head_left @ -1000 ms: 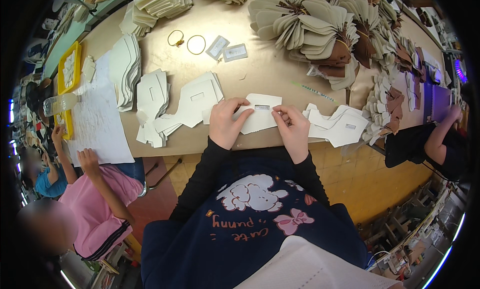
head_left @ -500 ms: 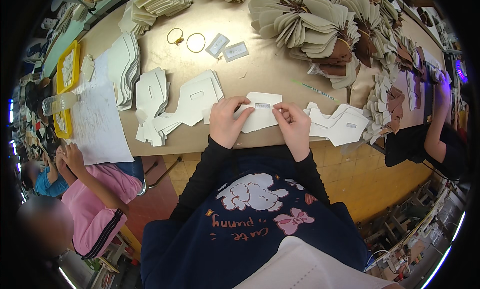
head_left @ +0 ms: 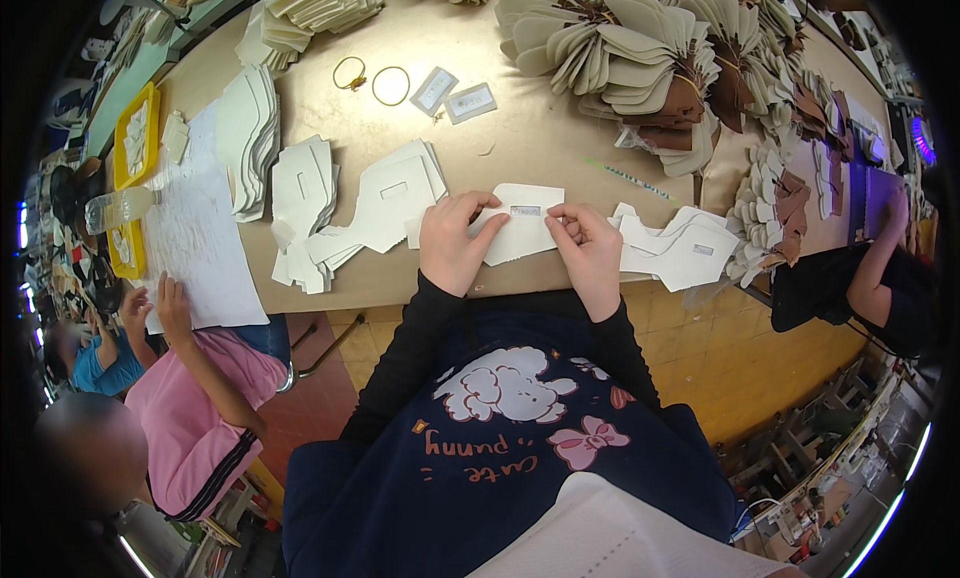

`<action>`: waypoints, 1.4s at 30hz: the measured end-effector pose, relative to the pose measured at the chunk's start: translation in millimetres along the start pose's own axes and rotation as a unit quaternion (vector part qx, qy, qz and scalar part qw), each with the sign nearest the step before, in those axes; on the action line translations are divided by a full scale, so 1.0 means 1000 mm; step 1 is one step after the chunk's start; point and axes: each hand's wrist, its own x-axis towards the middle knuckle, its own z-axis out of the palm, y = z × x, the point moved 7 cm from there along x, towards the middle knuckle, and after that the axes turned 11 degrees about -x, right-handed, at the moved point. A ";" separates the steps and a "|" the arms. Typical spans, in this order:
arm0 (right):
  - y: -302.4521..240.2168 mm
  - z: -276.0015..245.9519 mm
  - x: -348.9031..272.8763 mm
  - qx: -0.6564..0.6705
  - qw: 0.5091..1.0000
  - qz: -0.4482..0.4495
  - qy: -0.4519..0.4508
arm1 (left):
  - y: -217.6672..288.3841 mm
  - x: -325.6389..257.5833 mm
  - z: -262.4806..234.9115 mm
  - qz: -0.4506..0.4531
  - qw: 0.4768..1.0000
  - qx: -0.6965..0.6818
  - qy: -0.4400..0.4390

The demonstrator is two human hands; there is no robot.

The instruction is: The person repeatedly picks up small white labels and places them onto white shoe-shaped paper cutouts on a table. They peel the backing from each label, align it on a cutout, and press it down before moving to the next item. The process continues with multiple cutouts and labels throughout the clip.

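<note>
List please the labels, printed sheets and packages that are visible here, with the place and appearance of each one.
Small label: on the white cut piece between left hand and right hand; pale rectangle.
Two label cards: far side of the table, beside two rings; grey-white rectangles.
Printed sheet: left table edge; large, white.
Label on pieces: right of the hands; small, pale.
</note>
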 end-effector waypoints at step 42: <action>-0.016 -0.003 0.001 -0.066 0.997 -0.047 0.013 | -0.003 0.003 0.003 -0.037 0.999 -0.008 0.004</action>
